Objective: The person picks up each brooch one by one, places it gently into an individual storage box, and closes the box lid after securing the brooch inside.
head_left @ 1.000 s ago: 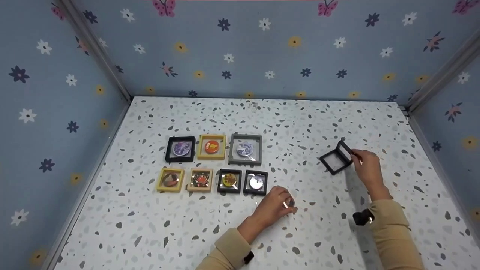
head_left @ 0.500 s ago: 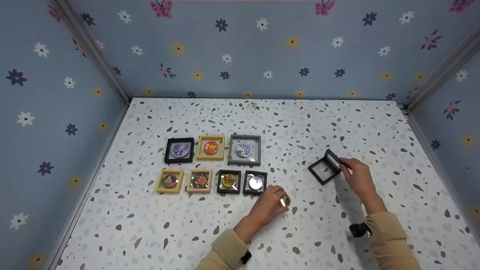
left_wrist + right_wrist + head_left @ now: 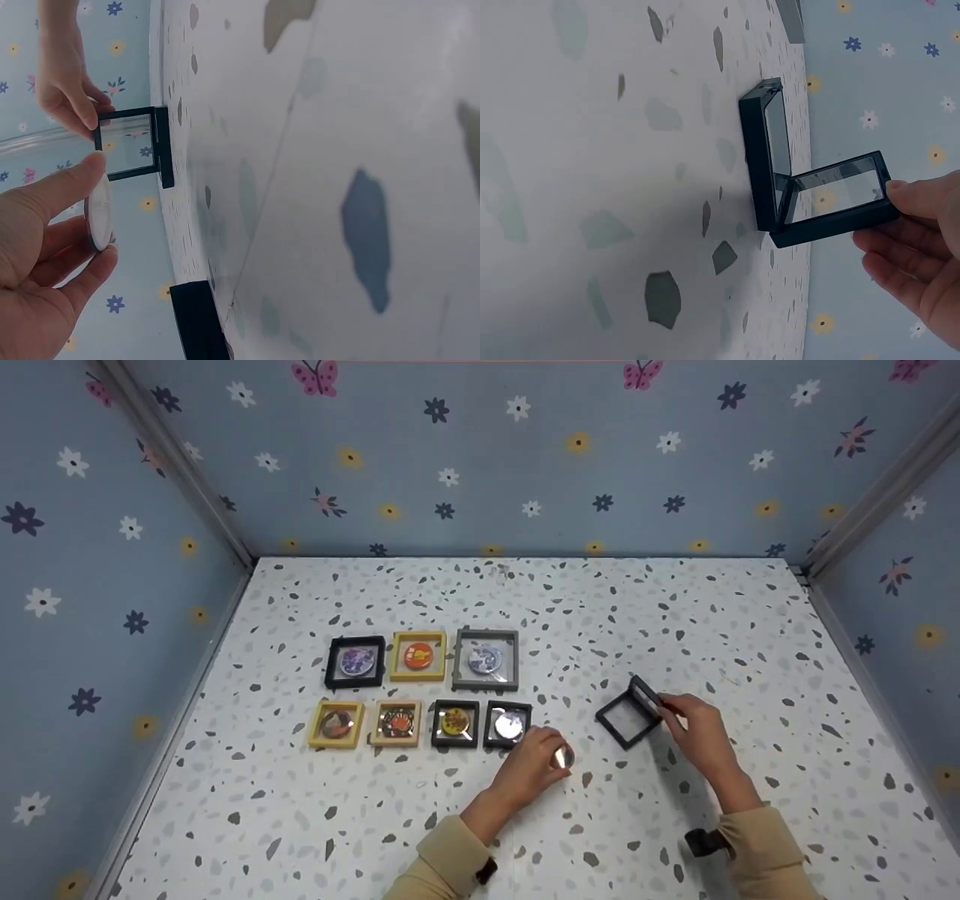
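Note:
My left hand (image 3: 527, 765) pinches a round badge (image 3: 564, 756) by its edge, just in front of the row of framed badges. In the left wrist view the badge (image 3: 99, 214) stands on edge between thumb and fingers, its pale side showing. A black hinged display frame (image 3: 630, 718) is spread open to the right, one half flat on the table and the other raised. My right hand (image 3: 699, 733) pinches the raised half at its outer edge. Clear film spans both halves of the frame (image 3: 832, 199) in the right wrist view, with no badge inside.
Several framed badges stand in two rows on the speckled table (image 3: 420, 832). At the back are a black frame (image 3: 330, 662), a yellow one (image 3: 442, 656) and a grey one (image 3: 486, 634). Flower-patterned walls (image 3: 480, 457) close off the back and sides.
My right hand has drawn the spread black frame left and toward me, nearer the left hand. The left hand, holding the badge, has shifted slightly left, and the badge has turned a little.

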### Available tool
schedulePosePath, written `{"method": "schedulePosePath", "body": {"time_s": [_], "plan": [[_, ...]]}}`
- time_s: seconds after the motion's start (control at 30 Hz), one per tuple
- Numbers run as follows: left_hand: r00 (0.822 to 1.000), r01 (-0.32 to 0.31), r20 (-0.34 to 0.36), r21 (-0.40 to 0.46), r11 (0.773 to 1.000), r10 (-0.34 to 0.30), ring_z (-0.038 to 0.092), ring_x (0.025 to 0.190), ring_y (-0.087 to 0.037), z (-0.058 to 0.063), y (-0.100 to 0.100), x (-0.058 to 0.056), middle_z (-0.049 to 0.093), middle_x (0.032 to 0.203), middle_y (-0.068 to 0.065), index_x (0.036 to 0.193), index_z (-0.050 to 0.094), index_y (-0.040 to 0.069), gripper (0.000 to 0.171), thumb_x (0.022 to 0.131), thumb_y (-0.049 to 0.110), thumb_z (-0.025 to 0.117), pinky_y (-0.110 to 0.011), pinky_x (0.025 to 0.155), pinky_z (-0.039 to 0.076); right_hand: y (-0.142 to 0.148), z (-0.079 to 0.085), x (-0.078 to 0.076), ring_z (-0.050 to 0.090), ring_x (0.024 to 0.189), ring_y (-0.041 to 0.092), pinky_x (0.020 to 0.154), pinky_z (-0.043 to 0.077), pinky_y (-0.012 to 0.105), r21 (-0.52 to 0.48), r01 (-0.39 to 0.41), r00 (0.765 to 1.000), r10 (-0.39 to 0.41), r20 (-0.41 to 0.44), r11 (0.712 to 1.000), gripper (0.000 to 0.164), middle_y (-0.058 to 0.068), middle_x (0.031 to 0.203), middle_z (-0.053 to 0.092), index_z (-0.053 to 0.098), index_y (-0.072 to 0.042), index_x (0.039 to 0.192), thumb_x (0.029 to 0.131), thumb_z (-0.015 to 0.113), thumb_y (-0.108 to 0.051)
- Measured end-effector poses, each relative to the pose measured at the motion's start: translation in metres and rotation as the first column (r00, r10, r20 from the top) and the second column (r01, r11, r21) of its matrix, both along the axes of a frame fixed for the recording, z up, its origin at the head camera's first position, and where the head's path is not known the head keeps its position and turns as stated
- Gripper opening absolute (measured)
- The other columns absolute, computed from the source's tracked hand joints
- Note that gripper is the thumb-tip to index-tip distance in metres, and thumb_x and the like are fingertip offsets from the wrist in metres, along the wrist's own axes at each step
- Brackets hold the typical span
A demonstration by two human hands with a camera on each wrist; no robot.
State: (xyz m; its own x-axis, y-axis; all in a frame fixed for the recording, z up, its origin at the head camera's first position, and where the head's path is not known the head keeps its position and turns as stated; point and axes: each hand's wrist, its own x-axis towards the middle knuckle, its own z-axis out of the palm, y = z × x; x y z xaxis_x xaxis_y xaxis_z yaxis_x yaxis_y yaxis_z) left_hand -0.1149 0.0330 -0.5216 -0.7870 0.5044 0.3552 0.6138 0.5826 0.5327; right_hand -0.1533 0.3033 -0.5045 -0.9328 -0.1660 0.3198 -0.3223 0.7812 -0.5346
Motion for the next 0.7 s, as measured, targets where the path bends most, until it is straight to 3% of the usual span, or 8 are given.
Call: {"method": "schedulePosePath", "body": {"time_s": [0.17,0.4,0.7], "plan": [[1.000,-0.003,-0.020,-0.003,1.000,0.003,0.049,0.086,-0.015,-0.001,0.000,0.000,0.055,0.093,-0.003,0.089,0.061,0.005,0.026,0.069,0.015,0.074,-0.019,0.077,0.041,-0.011,0.000,0.009,0.060,0.080,0.024,0.070,0.048,0.038,-0.022,-0.003,1.000,0.003,0.006,1.000,0.023,0.013,0.088,0.063,0.063,0.004,0.101,0.079,0.063,0.000],[0.999,-0.003,-0.035,-0.023,1.000,0.002,0.049,0.088,-0.016,0.000,0.002,-0.002,0.056,0.094,-0.003,0.089,0.062,0.005,0.027,0.069,0.016,0.074,-0.020,0.080,0.041,-0.025,0.000,0.018,0.060,0.074,0.019,0.065,0.048,0.035,-0.031,-0.027,0.998,0.025,-0.050,0.999,0.022,0.009,0.082,0.063,0.065,0.003,0.098,0.075,0.066,0.001],[1.000,0.013,0.012,-0.023,1.000,-0.013,0.050,0.091,-0.016,-0.001,0.008,-0.002,0.056,0.097,-0.004,0.091,0.062,0.004,0.028,0.069,0.017,0.073,-0.019,0.084,0.040,-0.039,-0.002,0.030,0.060,0.074,0.015,0.065,0.049,0.032,-0.029,-0.049,0.998,0.048,-0.045,0.998,0.022,0.006,0.081,0.063,0.066,0.001,0.097,0.075,0.067,0.000]]}}
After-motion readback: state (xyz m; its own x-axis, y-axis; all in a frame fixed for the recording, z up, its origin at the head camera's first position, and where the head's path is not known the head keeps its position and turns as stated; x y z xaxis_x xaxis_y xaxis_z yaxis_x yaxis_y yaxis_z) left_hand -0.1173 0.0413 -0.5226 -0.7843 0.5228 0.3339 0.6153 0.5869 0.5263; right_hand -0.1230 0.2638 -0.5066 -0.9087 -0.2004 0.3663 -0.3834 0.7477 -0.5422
